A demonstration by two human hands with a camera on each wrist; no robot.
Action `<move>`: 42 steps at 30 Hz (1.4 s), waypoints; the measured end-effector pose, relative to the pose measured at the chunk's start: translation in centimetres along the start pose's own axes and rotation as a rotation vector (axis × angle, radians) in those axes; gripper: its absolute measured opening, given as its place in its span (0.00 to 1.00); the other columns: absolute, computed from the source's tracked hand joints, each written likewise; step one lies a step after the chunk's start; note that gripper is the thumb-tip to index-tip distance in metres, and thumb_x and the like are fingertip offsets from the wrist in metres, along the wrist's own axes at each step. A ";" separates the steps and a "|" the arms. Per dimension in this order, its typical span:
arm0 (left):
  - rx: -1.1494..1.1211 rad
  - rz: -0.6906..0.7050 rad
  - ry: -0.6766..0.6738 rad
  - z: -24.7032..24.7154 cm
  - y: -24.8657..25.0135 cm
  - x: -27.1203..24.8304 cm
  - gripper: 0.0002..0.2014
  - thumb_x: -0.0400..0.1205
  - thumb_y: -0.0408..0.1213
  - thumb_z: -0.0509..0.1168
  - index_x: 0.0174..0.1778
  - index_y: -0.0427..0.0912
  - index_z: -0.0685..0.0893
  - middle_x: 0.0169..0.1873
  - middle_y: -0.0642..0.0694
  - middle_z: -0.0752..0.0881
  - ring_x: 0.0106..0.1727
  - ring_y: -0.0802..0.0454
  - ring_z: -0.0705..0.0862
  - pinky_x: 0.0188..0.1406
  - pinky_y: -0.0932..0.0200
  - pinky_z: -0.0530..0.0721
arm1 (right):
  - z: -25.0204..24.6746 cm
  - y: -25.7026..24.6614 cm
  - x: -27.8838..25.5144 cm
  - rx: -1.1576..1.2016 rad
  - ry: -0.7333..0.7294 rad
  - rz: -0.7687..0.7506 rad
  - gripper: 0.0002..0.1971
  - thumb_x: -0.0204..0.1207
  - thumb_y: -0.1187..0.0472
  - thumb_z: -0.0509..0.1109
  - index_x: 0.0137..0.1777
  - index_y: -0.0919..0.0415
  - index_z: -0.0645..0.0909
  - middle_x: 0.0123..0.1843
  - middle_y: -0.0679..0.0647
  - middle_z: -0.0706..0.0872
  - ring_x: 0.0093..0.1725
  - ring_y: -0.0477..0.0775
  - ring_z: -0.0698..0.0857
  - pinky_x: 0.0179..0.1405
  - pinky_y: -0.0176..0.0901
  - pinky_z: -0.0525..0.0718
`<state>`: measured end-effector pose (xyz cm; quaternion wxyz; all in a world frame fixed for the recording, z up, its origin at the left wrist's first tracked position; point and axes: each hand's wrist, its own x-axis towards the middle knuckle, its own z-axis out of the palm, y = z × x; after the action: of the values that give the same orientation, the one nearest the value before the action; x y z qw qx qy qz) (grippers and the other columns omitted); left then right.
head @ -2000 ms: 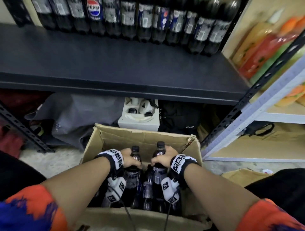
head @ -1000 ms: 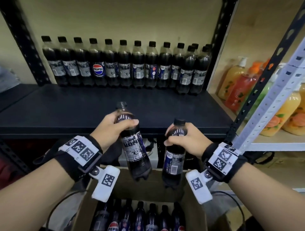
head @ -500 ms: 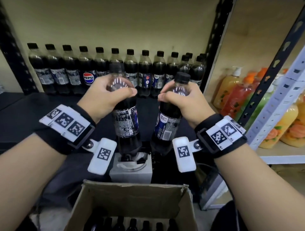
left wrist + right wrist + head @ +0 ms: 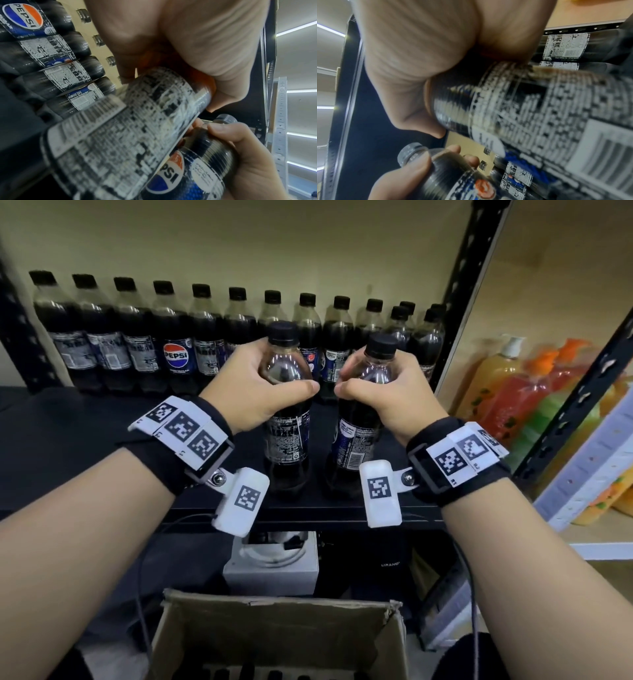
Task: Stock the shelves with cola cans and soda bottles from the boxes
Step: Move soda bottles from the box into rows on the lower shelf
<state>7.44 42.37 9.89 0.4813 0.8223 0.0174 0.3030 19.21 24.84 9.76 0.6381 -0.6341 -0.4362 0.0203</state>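
Dark cola fills both Pepsi bottles we carry over the black shelf [image 4: 102, 433], one in each hand, a step in front of the back row of bottles [image 4: 178, 337] already lined along the wall. Our left hand [image 4: 246, 392] wraps the shoulder of the left bottle [image 4: 287, 440], fingers curled round the far side and thumb closing across the front just under the black cap. Our right hand [image 4: 394, 402] holds the right bottle [image 4: 356, 440] the same way. Both bases seem at or just above the shelf surface; we cannot tell whether they touch. Full and capped, the bottles likely feel weighty and firm, though thin plastic gives under a hard squeeze and the glossy labels may be slick. The ribbed shoulder above the label looks the surest hold, as both wrist views suggest. An open cardboard box [image 4: 274, 631] waits below with more caps showing.
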 end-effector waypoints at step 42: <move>0.139 -0.052 0.064 1.9 -2.6 -0.1 0.41 0.72 0.44 0.83 0.79 0.60 0.71 0.52 0.59 0.81 0.41 0.58 0.92 0.36 0.60 0.91 | -0.5 1.7 -1.9 -0.577 0.201 0.039 0.32 0.73 0.51 0.83 0.73 0.50 0.71 0.61 0.37 0.81 0.56 0.37 0.79 0.61 0.37 0.80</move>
<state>9.01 42.25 7.13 0.4301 0.8429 0.0749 0.3146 19.22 23.73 7.45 0.4710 -0.7963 -0.3463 -0.1552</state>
